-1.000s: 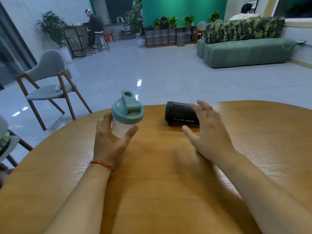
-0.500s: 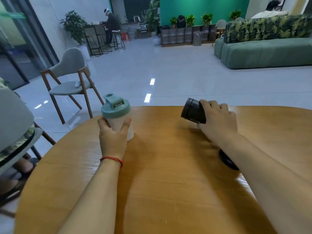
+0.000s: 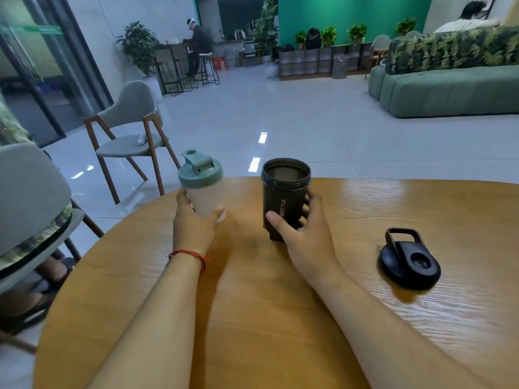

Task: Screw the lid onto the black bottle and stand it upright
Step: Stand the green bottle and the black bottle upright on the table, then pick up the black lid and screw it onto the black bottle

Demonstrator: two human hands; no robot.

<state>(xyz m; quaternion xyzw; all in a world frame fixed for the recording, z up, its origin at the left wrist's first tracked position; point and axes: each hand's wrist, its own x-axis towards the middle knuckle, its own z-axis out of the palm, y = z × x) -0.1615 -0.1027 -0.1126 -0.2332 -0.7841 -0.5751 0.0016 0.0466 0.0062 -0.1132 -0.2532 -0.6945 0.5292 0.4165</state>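
The black bottle (image 3: 282, 192) stands upright on the round wooden table (image 3: 252, 318), its mouth open with no lid on it. My right hand (image 3: 302, 231) is wrapped around its lower half. The black lid (image 3: 408, 261), with a carry loop, lies flat on the table to the right, apart from the bottle. My left hand (image 3: 193, 223) holds a white shaker bottle (image 3: 203, 189) with a green-grey lid, upright near the table's far edge.
A grey chair with wooden legs (image 3: 132, 130) stands beyond the table at the left. Another grey seat (image 3: 31, 209) sits close at the left edge. A green sofa (image 3: 449, 88) is far right. People sit in the background.
My right hand took hold of the black bottle lying on its side, lifted it and set it upright. The black lid came into view at the right. My left hand stays on the white bottle.
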